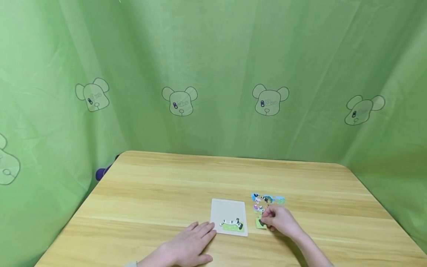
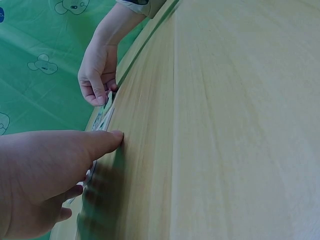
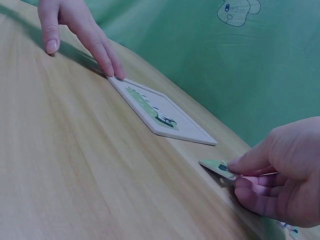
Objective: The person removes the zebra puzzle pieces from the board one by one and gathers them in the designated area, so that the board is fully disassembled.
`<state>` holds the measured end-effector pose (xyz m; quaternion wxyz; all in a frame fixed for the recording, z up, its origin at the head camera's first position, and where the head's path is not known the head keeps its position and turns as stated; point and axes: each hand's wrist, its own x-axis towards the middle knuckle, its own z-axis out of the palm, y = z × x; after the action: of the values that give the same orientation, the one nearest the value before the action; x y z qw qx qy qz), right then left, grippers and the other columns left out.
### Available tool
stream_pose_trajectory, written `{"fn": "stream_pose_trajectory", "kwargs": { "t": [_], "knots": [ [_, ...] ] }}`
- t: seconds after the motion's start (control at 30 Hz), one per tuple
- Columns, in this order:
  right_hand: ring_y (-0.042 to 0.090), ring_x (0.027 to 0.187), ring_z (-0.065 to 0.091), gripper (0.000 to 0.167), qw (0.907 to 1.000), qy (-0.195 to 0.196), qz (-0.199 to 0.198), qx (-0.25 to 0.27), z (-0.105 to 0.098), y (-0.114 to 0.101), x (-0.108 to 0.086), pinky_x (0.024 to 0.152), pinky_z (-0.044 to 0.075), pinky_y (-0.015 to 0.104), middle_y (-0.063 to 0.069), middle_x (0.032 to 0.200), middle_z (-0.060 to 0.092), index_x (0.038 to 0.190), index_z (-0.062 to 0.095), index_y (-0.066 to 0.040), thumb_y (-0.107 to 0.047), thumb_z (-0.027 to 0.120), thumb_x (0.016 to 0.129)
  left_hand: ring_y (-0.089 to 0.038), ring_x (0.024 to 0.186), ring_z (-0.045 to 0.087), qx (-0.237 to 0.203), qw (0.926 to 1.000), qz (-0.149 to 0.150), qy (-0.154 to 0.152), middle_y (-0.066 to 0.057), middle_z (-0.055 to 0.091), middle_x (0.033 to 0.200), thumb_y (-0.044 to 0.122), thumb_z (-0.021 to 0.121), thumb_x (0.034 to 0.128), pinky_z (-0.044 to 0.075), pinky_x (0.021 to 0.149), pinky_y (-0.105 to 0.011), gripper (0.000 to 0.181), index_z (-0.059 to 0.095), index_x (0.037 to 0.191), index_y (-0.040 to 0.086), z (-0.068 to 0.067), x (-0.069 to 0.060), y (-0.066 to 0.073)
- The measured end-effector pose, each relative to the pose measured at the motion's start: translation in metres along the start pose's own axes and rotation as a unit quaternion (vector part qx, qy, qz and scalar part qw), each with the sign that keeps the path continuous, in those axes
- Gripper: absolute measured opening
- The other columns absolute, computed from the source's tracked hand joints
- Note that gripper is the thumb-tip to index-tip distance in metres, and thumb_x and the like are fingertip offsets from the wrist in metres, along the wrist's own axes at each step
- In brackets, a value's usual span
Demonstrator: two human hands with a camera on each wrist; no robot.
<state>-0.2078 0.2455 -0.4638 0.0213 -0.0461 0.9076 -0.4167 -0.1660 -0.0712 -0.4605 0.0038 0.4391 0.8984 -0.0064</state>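
Observation:
My right hand (image 1: 280, 221) pinches a green jigsaw piece (image 3: 218, 167) with a dark shape on it, tilted just off the table to the right of the white puzzle frame (image 1: 228, 211). Fingertips of my left hand (image 1: 190, 244) rest at the frame's lower left edge, its fingers straight. Along the bottom of the frame lie joined puzzle pieces (image 1: 232, 225), green with black and white stripes; the upper part shows bare backing. Beyond the right hand sit several loose puzzle pieces (image 1: 268, 199) in blue, green and striped colours, partly hidden by that hand.
A light wood table (image 1: 160, 185) carries everything. Green curtain (image 1: 213, 55) printed with bear-head outlines hangs behind it and at both sides. Past the table's left edge, a dark purple object (image 1: 101, 173) shows partly.

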Motion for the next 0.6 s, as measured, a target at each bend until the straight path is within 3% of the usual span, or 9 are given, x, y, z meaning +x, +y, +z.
{"fn": "stream_pose_trajectory", "kwargs": {
  "t": [0.37,0.6],
  "knots": [
    [0.015,0.058,0.054,0.014,0.9999,-0.012,-0.009,-0.001,-0.003,-0.007,0.000,0.050,0.050,0.025,0.003,0.070,0.056,0.084,0.060,-0.001,-0.005,0.071,0.076,-0.022,0.135,0.028,-0.001,1.0000,-0.004,-0.002,-0.009,0.030,0.148,0.053,0.046,0.0905,0.027,0.108,-0.041,0.068,0.037,0.142,0.009,-0.001,0.000,0.000],
    [0.014,0.066,0.054,0.020,0.9987,-0.011,-0.048,-0.011,0.002,-0.024,0.006,0.052,0.049,0.023,0.002,0.075,0.057,0.091,0.063,0.002,-0.005,0.071,0.075,-0.022,0.135,0.029,0.003,0.9999,0.004,0.012,-0.009,0.031,0.148,0.054,0.046,0.0905,0.027,0.108,-0.042,0.069,0.035,0.143,0.009,-0.002,0.002,0.002]
  ]
}}
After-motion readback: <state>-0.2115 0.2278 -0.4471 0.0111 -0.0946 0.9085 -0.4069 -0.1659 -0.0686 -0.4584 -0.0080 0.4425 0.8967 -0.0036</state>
